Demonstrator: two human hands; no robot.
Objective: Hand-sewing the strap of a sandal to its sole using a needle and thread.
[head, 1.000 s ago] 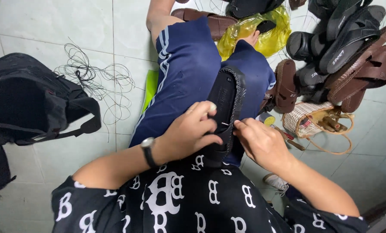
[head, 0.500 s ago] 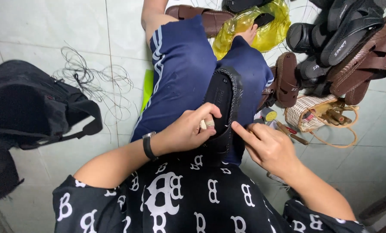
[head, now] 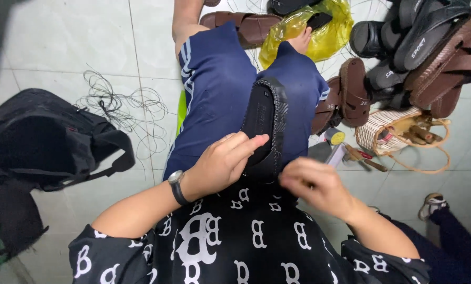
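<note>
A black sandal sole (head: 267, 118) with stitching along its edge stands on its side between my knees, resting on my blue shorts (head: 219, 89). My left hand (head: 222, 160) grips the sole's near end, fingers laid across it; a black wristwatch (head: 176, 185) sits on that wrist. My right hand (head: 312, 184) hovers just right of the sole's near end, blurred, fingers pinched together; what it pinches is too small to see.
A black bag (head: 46, 139) and loose thin wire (head: 125, 105) lie on the tiled floor at left. A yellow plastic bag (head: 319, 26), a pile of brown and black sandals (head: 419, 47) and a small woven basket (head: 385, 129) with tools sit at right. Another person's foot (head: 430, 205) shows at lower right.
My right hand has pulled back from the sole's edge toward my body and to the right. My left hand keeps its hold on the sole.
</note>
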